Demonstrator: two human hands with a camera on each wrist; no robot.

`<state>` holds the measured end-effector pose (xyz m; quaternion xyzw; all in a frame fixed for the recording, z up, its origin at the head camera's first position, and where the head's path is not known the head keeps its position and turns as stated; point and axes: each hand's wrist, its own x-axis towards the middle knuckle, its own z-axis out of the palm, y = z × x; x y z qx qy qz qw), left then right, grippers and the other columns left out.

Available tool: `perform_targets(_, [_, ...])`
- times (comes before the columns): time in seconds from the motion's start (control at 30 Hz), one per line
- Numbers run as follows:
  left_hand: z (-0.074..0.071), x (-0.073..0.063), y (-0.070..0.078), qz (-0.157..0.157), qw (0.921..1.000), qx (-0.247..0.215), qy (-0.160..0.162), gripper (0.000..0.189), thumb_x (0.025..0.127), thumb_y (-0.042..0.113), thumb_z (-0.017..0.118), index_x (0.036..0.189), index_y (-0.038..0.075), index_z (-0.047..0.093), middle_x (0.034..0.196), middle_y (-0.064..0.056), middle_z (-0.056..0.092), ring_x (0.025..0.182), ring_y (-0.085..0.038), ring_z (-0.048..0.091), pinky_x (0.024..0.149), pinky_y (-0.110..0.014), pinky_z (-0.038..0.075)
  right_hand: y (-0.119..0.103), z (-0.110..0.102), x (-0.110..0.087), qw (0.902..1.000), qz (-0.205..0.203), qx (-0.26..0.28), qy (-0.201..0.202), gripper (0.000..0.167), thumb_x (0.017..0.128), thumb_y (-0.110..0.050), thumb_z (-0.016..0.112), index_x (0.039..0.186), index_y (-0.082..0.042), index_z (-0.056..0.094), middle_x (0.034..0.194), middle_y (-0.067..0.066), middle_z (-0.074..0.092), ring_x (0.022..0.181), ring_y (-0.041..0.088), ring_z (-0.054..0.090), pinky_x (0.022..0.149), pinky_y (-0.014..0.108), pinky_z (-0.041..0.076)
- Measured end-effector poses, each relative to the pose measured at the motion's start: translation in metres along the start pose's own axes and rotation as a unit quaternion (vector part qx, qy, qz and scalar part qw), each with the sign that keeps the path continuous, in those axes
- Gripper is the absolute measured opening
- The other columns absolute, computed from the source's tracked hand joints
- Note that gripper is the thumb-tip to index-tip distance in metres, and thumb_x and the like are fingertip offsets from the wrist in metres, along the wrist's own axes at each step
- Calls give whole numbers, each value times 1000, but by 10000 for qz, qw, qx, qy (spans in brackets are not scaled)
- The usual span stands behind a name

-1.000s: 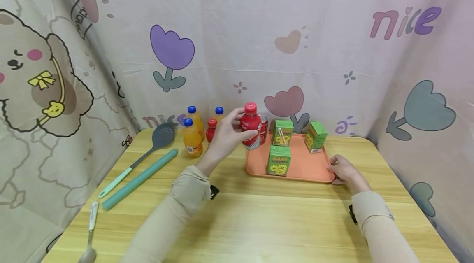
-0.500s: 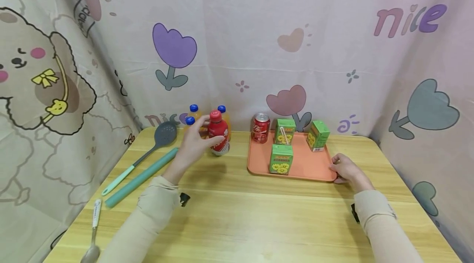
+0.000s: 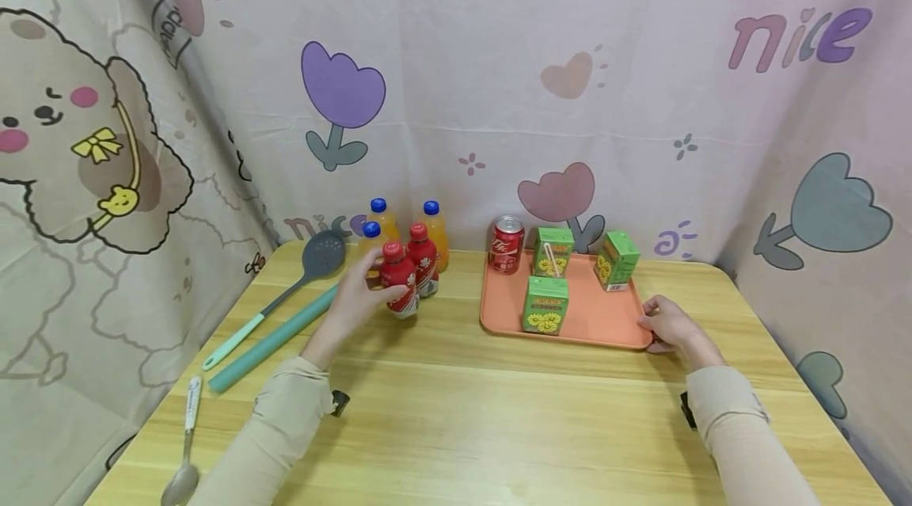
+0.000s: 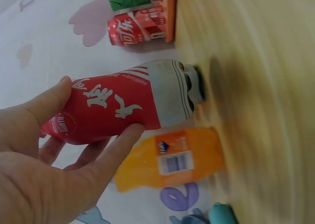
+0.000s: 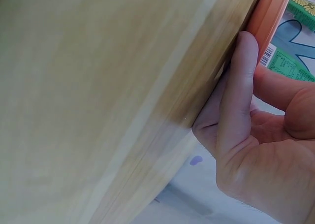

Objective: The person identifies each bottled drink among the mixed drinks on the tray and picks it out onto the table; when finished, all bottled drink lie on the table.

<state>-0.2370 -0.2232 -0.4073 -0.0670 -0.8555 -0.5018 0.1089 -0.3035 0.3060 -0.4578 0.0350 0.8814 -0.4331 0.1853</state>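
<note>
My left hand [image 3: 351, 296] grips a red plastic drink bottle [image 3: 399, 276] with a red cap round its middle. In the left wrist view a shadow lies on the table by the bottle's base; whether it touches is unclear. A second red bottle [image 3: 425, 259] stands right behind it, and orange-drink bottles with blue caps [image 3: 436, 230] stand around the pair. At the right, my right hand [image 3: 671, 324] pinches the near right corner of an orange tray [image 3: 598, 320]. On that tray are a red cola can [image 3: 506, 246] and green drink cartons [image 3: 545, 306].
Left of the bottles lie a dark slotted spatula [image 3: 324, 254] with a mint handle, a teal rod [image 3: 274, 338] and a metal spoon [image 3: 181, 482] with a white handle. Printed cloth [image 3: 463, 78] hangs behind the wooden table [image 3: 463, 427].
My left hand has carried the red bottle leftward from beside the can to the other bottles and lowered it. The right hand has kept its place at the tray's corner.
</note>
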Motion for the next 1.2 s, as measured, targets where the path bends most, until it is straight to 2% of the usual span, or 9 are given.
perform_targets(0.33, [1,0,-18,-352,9993,151,-52,66,93,9,80,152,4,48,144,-28,59,130,-48,61,113,-59,52,0,-1,-1,10000,-31,43,-28,23,110,-6,46,124,8,35,99,17,55,73,15,60,61,28,61])
perform_targets(0.57, [0,-3,-24,-355,9991,221,-87,64,96,8,77,152,0,46,143,-31,59,130,-48,60,112,-60,52,1,1,-2,10000,-36,12,-49,21,110,-5,45,123,8,36,98,16,55,73,14,61,61,28,61])
perform_targets(0.83, [4,2,-29,-322,9993,164,-112,64,98,8,73,155,0,44,145,-31,59,133,-46,59,114,-58,51,1,-3,-5,10000,24,69,63,22,110,-4,45,125,9,36,105,22,53,76,15,61,63,29,62])
perform_targets(0.97, [7,-2,-31,-385,9991,128,-80,66,100,8,72,157,-1,40,148,-32,56,135,-48,58,114,-58,51,2,-2,-4,9999,28,80,77,22,110,-4,45,125,9,36,109,24,52,77,14,61,62,29,62])
perform_targets(1.03, [8,-6,-32,-384,9989,264,-49,67,100,9,71,158,0,38,151,-31,55,137,-48,57,115,-59,50,2,0,-2,9999,-58,79,75,22,109,-4,45,124,9,36,111,26,53,78,14,61,62,29,62])
perform_targets(1.1, [9,-11,-34,-375,9975,593,-11,70,101,12,70,160,1,33,155,-30,50,141,-48,52,118,-61,46,3,3,-1,9999,-133,69,84,22,109,-5,46,123,9,36,111,26,54,77,14,62,61,29,62])
perform_targets(1.2, [10,-22,-32,-349,9925,1144,245,79,102,19,71,164,4,24,161,-28,38,145,-46,44,120,-64,41,5,7,2,9997,-232,10,65,24,109,-7,46,125,9,37,110,26,55,77,14,61,61,29,62])
